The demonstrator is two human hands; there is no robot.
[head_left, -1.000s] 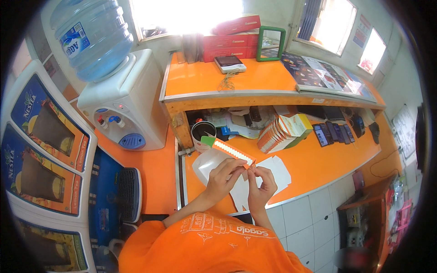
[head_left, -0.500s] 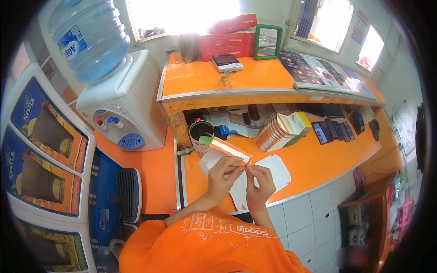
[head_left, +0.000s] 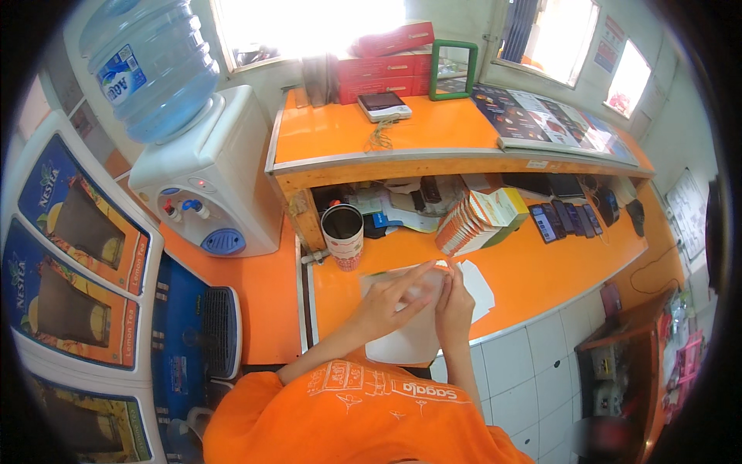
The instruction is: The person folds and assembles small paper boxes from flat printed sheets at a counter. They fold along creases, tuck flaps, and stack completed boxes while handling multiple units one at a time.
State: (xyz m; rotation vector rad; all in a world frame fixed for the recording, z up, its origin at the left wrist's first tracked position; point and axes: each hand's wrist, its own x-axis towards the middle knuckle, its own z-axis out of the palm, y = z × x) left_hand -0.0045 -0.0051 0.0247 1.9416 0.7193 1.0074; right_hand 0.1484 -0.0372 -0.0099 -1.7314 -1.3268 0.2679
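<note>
A small orange, white and green carton [head_left: 441,264] is held between my two hands, its end showing at my fingertips and most of it hidden. My left hand [head_left: 394,305], slightly blurred, lies across it with the fingers reaching toward the right. My right hand [head_left: 454,303] grips it from the right side, fingers closed. Under the hands, flat white card pieces [head_left: 406,346] lie on the orange counter. Just beyond, a row of similar folded cartons [head_left: 471,224] stands packed together.
A patterned cup [head_left: 344,246] stands at the left of the lower orange counter [head_left: 541,274]. Several phones [head_left: 566,220] lie to the right. Above is an orange shelf [head_left: 440,127] with red boxes [head_left: 382,77] and a green-framed mirror [head_left: 454,71]. A water dispenser [head_left: 212,174] stands left.
The carton has turned and come down from a raised, slanted pose, now mostly covered by my hands. My left hand has flattened across it, and the cup is now fully in view.
</note>
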